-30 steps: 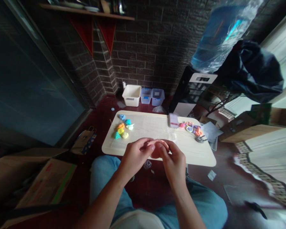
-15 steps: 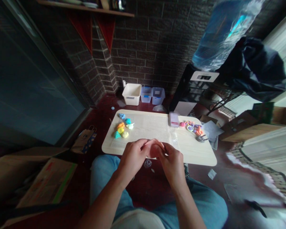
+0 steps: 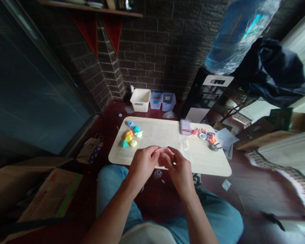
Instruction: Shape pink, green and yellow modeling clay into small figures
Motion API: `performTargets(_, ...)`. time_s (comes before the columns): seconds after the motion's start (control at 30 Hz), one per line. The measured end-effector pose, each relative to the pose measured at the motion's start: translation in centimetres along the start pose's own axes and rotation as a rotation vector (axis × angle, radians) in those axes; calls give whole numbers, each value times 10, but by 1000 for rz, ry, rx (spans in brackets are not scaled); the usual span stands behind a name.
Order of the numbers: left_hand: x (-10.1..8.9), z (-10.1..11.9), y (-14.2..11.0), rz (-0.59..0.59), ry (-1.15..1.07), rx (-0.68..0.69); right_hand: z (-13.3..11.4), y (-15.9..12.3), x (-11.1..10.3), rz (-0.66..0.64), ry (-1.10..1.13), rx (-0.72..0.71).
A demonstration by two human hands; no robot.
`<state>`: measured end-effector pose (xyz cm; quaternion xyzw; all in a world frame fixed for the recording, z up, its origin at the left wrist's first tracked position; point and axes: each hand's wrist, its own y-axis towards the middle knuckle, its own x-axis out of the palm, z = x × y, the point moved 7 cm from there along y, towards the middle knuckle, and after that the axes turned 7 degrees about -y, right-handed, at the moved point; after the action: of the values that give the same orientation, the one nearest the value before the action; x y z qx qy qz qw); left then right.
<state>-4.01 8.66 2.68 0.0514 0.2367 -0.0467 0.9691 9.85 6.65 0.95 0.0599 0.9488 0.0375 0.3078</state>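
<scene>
Between my two hands, over the table's front edge, is a thin, pale pink piece of soft clay (image 3: 162, 160), bent into a shallow cup shape. My left hand (image 3: 145, 163) pinches its left side between thumb and fingers. On the other side my right hand (image 3: 179, 166) grips the right edge, the fingers partly hiding the piece. Beyond my left hand lie several soft clay lumps: blue (image 3: 129, 123), teal (image 3: 136, 128), orange (image 3: 128, 133), yellow (image 3: 128, 139), pale yellow (image 3: 133, 143), green (image 3: 124, 144) and whitish (image 3: 138, 134).
The low cream table (image 3: 210, 166) spans my knees. On its right are a small pale box (image 3: 185, 127), colourful clay pieces (image 3: 202, 136) and a grey piece (image 3: 215, 147). Behind stand a white bin (image 3: 140, 100), two clear bins and a water dispenser (image 3: 197, 101). Cardboard boxes (image 3: 51, 189) sit left.
My right hand has shifted slightly left and up, and its fingers have changed position on the pink clay. My left hand stays nearly in place. The table's contents look the same.
</scene>
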Motion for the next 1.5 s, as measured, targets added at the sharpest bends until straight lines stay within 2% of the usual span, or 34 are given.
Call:
performTargets(0.13, 5, -10, 0, 19, -141, -57, 11, -1, 3, -12, 28, 62)
performTargets(0.3, 16, -21, -3, -59, -110, -167, 12, -3, 2, 56, -43, 73)
performTargets(0.43, 16, -23, -5, -41, -149, -205, 11, -4, 1, 85, -88, 71)
performTargets(0.67, 12, -27, -11, -6, -337, -221, 13, -4, 4, -5, 111, 88)
performTargets(0.77, 13, -32, -14, -63, -530, -269, 14, -3, -3, 7, 107, 60)
performTargets(0.87, 19, -38, -15, -133, -874, -386, 8, 0, -4, -98, 86, -31)
performTargets(0.93, 31, -37, -13, -225, -1182, -479, -2, 1, -4, -163, 46, -154)
performTargets(1.0, 46, -32, -13, -344, -1450, -574, -10, 2, -4, -175, -31, -254)
performTargets(1.03, 54, -30, -14, -393, -1546, -628, -12, 3, -4, -167, -70, -277)
performTargets(1.1, 66, -30, -16, -419, -1669, -732, -12, 5, -5, -122, -117, -284)
performTargets(1.17, 72, -32, -15, -352, -1740, -774, -7, 6, -9, -44, -87, -239)
performTargets(1.27, 68, -37, -11, -92, -1774, -709, 10, 6, -12, 49, 50, -50)
performTargets(1.37, 59, -40, -11, 154, -1752, -597, 19, 3, -1, -25, 163, 98)
performTargets(1.43, 57, -36, -12, 202, -1738, -512, 16, 1, 10, -125, 228, 109)
performTargets(1.5, 56, -32, -14, 194, -1715, -441, 10, 0, 14, -147, 241, 93)
